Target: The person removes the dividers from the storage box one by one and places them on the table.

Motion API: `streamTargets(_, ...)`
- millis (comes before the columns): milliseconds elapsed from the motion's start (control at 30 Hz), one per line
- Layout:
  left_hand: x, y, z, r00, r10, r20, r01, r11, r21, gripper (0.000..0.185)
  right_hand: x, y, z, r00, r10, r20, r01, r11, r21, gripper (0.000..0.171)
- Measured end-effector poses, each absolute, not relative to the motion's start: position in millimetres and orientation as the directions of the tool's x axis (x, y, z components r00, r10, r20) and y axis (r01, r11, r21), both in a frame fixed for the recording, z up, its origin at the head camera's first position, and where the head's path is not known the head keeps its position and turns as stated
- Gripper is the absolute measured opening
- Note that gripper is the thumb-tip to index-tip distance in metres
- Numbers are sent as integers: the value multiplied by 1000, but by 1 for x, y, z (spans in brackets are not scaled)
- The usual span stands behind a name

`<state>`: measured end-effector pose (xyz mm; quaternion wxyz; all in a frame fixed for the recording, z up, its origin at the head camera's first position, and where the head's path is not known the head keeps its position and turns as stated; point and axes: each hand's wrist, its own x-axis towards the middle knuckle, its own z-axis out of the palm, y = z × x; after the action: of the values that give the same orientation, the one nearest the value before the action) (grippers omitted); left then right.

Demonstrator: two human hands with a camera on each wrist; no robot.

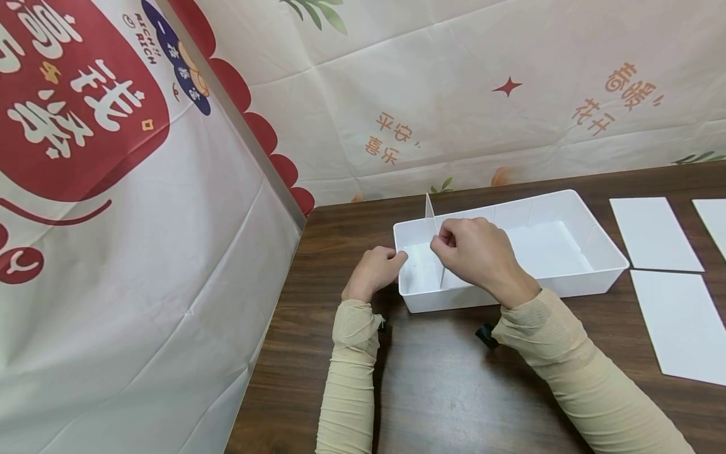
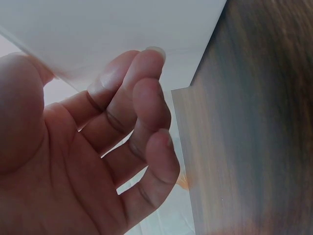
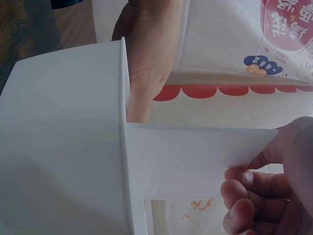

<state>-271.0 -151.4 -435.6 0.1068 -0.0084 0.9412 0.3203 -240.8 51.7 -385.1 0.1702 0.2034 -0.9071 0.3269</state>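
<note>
A long white plastic box [image 1: 584, 284] stands on the table, open side up. At its left end my left hand [image 1: 374, 271] holds the wall, thumb at the rim and fingers along the outside; the left wrist view shows those fingers [image 2: 151, 105] bent against the white wall. My right hand [image 1: 479, 252] pinches a thin white divider panel [image 3: 190, 159] between thumb and index finger. The panel stands upright across the box near its left end, its upper part rising above the back rim. In the head view the right hand covers part of it.
White rectangular panels lie to the right of the box: one at the back [image 1: 655, 233], another nearer [image 1: 683, 325], and a third [image 1: 714, 221] cut by the frame edge. Printed cloth [image 1: 454, 94] hangs behind the dark wood table [image 1: 442, 391] and on its left.
</note>
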Motion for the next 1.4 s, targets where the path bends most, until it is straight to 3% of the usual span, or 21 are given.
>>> streamTargets(1400, -271, -151, -434, -969, 60, -239, -98, 797, 596, 40, -241, 54, -382, -834, -209, 511, -500, 680, -536, 21)
